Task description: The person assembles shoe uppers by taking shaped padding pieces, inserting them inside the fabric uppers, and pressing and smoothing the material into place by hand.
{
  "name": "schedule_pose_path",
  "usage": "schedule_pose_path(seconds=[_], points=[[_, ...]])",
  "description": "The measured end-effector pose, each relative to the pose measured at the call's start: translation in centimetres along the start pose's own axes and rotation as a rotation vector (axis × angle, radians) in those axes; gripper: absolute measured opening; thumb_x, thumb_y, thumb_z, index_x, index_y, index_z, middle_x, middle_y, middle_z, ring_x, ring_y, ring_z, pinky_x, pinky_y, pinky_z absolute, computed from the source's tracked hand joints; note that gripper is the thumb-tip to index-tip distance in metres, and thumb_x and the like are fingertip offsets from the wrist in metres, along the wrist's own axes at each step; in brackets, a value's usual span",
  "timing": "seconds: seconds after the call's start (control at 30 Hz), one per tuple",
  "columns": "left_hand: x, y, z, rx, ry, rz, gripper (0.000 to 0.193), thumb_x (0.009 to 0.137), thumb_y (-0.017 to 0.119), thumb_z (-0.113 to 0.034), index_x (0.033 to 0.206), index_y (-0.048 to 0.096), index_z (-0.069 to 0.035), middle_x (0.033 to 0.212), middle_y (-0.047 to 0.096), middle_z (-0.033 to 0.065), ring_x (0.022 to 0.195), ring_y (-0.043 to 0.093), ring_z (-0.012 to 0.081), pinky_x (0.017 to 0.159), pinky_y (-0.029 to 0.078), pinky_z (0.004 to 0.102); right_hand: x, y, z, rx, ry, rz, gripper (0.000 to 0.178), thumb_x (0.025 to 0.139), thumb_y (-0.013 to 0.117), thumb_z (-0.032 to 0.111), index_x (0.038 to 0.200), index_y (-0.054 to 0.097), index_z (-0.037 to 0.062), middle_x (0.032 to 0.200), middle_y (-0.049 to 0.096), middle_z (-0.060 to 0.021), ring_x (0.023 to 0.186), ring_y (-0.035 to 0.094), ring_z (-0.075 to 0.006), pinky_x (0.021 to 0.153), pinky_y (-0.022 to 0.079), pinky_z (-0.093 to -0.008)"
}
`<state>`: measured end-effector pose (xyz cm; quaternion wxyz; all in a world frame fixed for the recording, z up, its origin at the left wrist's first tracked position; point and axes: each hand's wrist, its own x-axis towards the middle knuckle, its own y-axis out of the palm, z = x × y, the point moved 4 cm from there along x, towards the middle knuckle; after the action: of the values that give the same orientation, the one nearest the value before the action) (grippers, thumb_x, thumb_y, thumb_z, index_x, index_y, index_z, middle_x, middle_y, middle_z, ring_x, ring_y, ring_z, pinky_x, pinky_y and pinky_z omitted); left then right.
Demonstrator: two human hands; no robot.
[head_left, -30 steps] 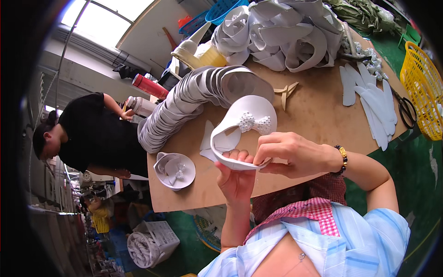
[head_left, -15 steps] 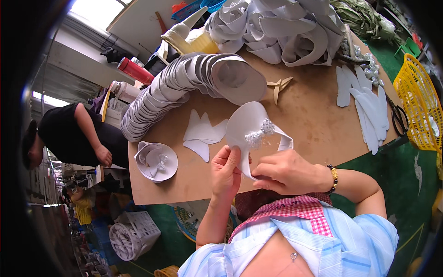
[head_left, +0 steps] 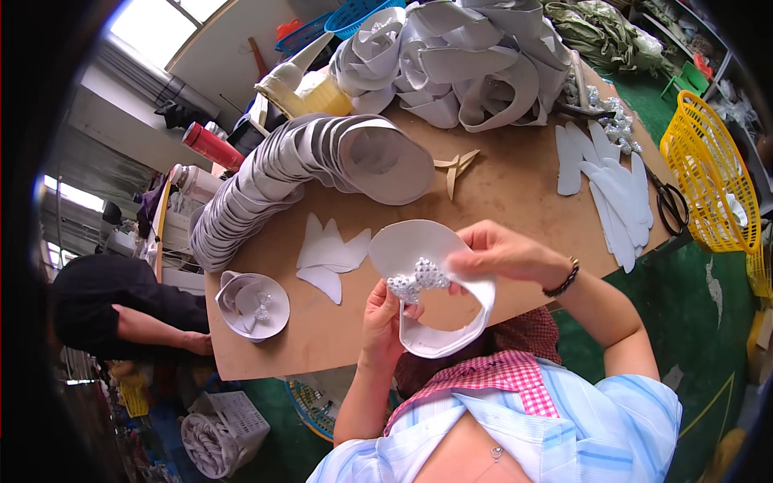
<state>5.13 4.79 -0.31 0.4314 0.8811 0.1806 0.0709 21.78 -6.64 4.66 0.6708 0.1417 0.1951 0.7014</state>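
Observation:
Between my hands, above the table's near edge, is a white shoe upper [head_left: 407, 239] with a broad rounded front and a band looped into a ring. A sparkly silver bow [head_left: 419, 278] sits where front and ring meet. My left hand [head_left: 382, 324] is closed on the left side, thumb beside the bow. My right hand [head_left: 506, 253], partly blurred, has its fingers closed at the right edge where the band joins the front. Farther left on the table lies another white piece with a silver bow [head_left: 262, 306]. Several flat white pointed pieces [head_left: 332, 248] lie left of my hands.
A curved stack of nested white pieces [head_left: 270, 181] crosses the brown table [head_left: 515, 209]; white uppers [head_left: 475, 68] pile up behind. At right are flat white strips [head_left: 616, 189], black scissors [head_left: 671, 207] and a yellow basket [head_left: 708, 169]. A person in black [head_left: 121, 302] bends at far left.
The shoe upper has turned, its ring now facing up and nearer me. My right hand has moved from its lower edge to its right side. The person at left has bent lower.

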Motion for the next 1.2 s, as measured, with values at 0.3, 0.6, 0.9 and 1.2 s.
schedule_pose_path(seconds=[0.3, 0.6, 0.9, 1.2], points=[[3.4, 5.3, -5.5, 0.584, 0.375, 0.151, 0.009, 0.087, 0.066, -0.003, 0.094, 0.066, 0.002, 0.089, 0.07, 0.0122, 0.08, 0.07, 0.0203, 0.072, 0.056, 0.0325, -1.5, -3.3, 5.8, -0.588, -0.503, -0.318, 0.019, 0.079, 0.076, 0.01, 0.094, 0.071, 0.0002, 0.087, 0.067, -0.0013, 0.083, 0.059, -0.0092, 0.069, 0.047, -0.0219], [11.1, -0.1, -9.2, 2.101, 1.315, 0.524, 0.023, 0.071, 0.063, -0.011, 0.093, 0.067, -0.008, 0.104, 0.067, 0.0039, 0.096, 0.065, 0.0205, 0.084, 0.054, 0.0346, 5.7, -9.1, 5.0, -0.655, -0.356, -0.463, 0.046, 0.09, 0.061, 0.007, 0.134, 0.05, 0.0032, 0.136, 0.044, -0.0117, 0.108, 0.054, -0.015, 0.09, 0.047, -0.0277], [10.9, -0.7, -9.0, 2.353, 1.054, 0.04, 0.036, 0.074, 0.059, -0.007, 0.11, 0.064, -0.004, 0.12, 0.061, 0.0105, 0.117, 0.054, 0.0276, 0.104, 0.039, 0.042, 16.5, -9.5, 5.9, -1.427, -0.798, -0.647, 0.064, 0.083, 0.057, -0.005, 0.142, 0.036, 0.0041, 0.13, 0.051, -0.0202, 0.12, 0.049, -0.037, 0.101, 0.04, -0.042], [-6.2, -9.0, -23.1, 2.344, 0.756, -1.488, 0.058, 0.074, 0.074, -0.022, 0.127, 0.056, -0.007, 0.132, 0.052, 0.0167, 0.123, 0.045, 0.0361, 0.104, 0.033, 0.0465, 15.5, -13.0, 8.1, -1.333, -0.723, -0.811, 0.071, 0.08, 0.066, -0.001, 0.144, 0.035, 0.0057, 0.128, 0.051, -0.0192, 0.116, 0.052, -0.0331, 0.101, 0.041, -0.0401]])
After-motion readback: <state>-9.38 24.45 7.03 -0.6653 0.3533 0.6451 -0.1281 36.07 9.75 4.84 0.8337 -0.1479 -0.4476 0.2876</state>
